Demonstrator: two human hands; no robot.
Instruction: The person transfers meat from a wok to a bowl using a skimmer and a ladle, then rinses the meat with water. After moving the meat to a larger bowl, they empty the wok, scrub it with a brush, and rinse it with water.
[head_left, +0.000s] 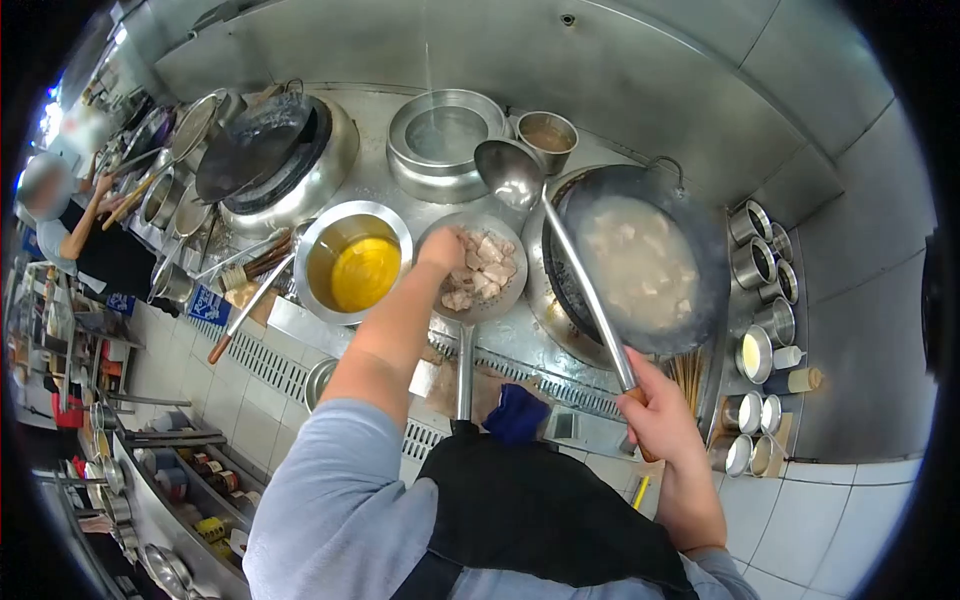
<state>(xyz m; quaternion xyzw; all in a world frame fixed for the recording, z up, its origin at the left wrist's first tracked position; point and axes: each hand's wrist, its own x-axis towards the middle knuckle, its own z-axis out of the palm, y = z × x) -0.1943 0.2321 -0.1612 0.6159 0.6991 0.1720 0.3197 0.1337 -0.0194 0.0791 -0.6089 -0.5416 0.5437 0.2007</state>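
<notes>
My left hand (445, 250) reaches into a perforated strainer (510, 298) that holds pale meat pieces (487, 272); its fingers are bent down at the meat and partly hidden. In my right hand (658, 405) is the handle of a long ladle (592, 285), whose bowl is raised between the strainer and the wok. The black wok (705, 270) to the right holds cloudy liquid (635, 250) with pale pieces in it. A steel pot (318, 235) of yellow liquid (365, 275) stands just left of the strainer.
A round water basin (450, 185) and a small pot (548, 140) are at the back. Another wok (250, 150) sits at the left. Small seasoning pots (755, 355) line the right side. A blue cloth (517, 413) lies near my apron. Another person (90, 235) stands at the far left.
</notes>
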